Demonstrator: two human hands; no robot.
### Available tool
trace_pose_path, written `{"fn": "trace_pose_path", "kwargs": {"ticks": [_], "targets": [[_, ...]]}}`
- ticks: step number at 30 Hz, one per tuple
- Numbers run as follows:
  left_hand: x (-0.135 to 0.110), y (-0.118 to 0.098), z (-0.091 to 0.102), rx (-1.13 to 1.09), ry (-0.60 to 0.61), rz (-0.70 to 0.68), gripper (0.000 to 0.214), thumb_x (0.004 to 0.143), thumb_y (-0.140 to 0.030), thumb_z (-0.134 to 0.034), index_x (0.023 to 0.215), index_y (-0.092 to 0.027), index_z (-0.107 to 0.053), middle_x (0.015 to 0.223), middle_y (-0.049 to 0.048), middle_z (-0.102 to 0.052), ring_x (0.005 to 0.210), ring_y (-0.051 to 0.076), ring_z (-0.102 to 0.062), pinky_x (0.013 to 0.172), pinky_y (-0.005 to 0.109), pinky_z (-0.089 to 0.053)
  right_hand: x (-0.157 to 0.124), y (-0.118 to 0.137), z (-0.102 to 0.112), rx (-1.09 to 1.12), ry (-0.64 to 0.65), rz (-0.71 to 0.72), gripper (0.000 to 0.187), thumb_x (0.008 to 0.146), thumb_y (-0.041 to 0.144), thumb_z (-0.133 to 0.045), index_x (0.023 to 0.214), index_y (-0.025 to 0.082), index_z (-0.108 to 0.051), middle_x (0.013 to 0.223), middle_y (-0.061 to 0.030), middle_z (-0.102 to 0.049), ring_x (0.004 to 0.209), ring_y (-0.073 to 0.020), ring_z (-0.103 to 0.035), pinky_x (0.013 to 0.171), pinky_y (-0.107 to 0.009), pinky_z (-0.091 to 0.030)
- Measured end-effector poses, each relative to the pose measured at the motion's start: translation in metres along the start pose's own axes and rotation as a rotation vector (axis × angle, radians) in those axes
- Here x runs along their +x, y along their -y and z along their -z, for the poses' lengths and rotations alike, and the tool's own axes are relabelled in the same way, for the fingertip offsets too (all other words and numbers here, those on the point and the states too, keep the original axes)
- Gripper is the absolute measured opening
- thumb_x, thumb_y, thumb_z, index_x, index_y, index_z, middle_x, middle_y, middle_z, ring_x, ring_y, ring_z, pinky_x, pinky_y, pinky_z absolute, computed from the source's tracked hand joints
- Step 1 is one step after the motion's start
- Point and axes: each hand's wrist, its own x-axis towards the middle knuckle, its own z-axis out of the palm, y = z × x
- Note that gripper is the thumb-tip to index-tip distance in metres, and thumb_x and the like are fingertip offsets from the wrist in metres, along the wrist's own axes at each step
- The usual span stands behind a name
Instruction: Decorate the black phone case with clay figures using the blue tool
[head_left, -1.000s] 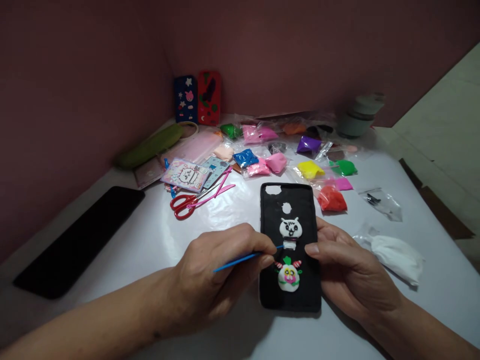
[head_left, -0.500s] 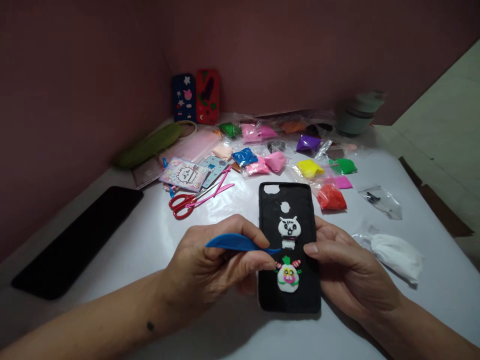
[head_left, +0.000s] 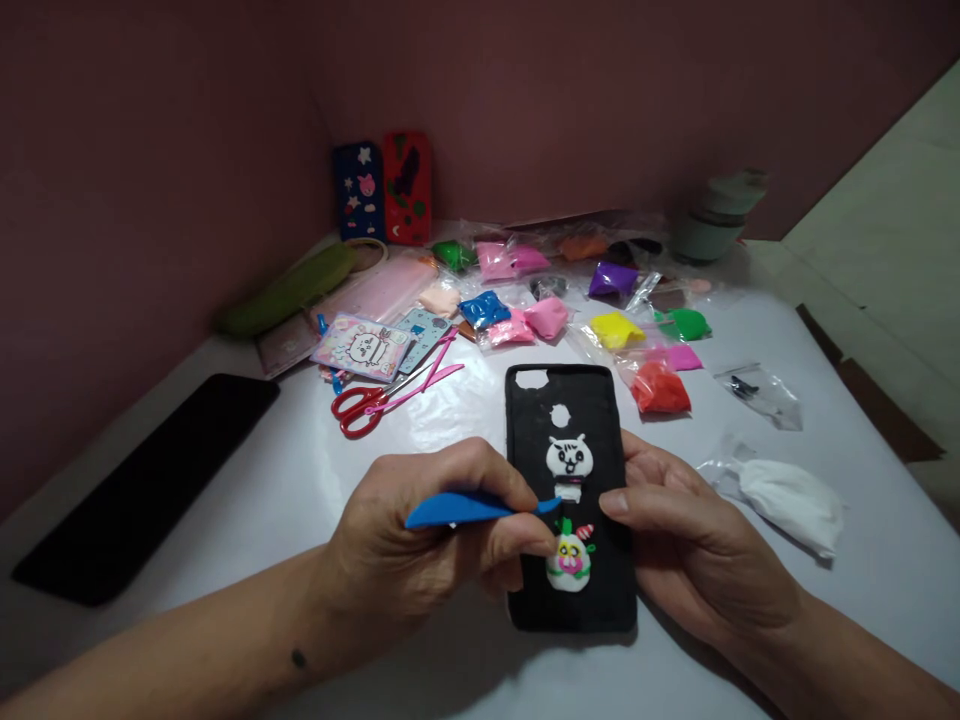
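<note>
My left hand (head_left: 450, 520) pinches a blue plastic clay tool (head_left: 457, 510). The tool's narrow tip is at a small white clay piece (head_left: 568, 492) on a black phone case (head_left: 540, 600). Along the case's right edge, my right hand (head_left: 697, 530) grips it, thumb on the face and fingers beneath. Just above the small piece is a white clay cat-like head (head_left: 570, 459) with black markings. Lower down sits a round white clay figure (head_left: 568, 565) with green, yellow and pink details; my left fingers partly cover its left side.
Bags of coloured clay, such as a red one (head_left: 660, 388), spread across the back. White clay (head_left: 791, 500) lies at right. Red scissors (head_left: 360, 408), sticker cards (head_left: 360, 347) and a black phone (head_left: 150, 485) are at left. Two decorated cases (head_left: 407, 190) lean on the wall.
The whole scene, case and hands included, appears shifted slightly left. The tool has tilted a little, its tip staying by the small white piece. Both hands keep their hold.
</note>
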Motion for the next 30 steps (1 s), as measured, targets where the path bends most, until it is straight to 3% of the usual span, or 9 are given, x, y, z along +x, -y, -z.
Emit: {"fn": "trace_pose_path", "kwargs": {"ticks": [17, 30], "targets": [[0.0004, 0.0018, 0.001, 0.067, 0.044, -0.052, 0.01, 0.079, -0.019, -0.071, 0.073, -0.014, -0.065, 0.054, 0.0006, -0.065, 0.046, 0.012, -0.061, 0.044, 0.018, -0.051, 0.0, 0.0, -0.0009, 0.022, -0.038, -0.026, 0.035, 0.069, 0.006, -0.063, 0.101, 0.018, -0.066, 0.084, -0.0034, -0.069, 0.072, -0.0156, -0.062, 0.07, -0.028, -0.049], [-0.0013, -0.0004, 0.0018, 0.095, 0.065, -0.082, 0.011, 0.08, -0.018, -0.068, 0.072, -0.013, -0.064, 0.055, 0.0023, -0.064, 0.048, 0.013, -0.061, 0.045, 0.021, -0.05, 0.0012, -0.0019, 0.0002, 0.011, -0.021, -0.02, 0.036, 0.07, 0.006, -0.061, 0.104, 0.018, -0.065, 0.089, -0.006, -0.071, 0.078, -0.0186, -0.064, 0.075, -0.032, -0.05]]}}
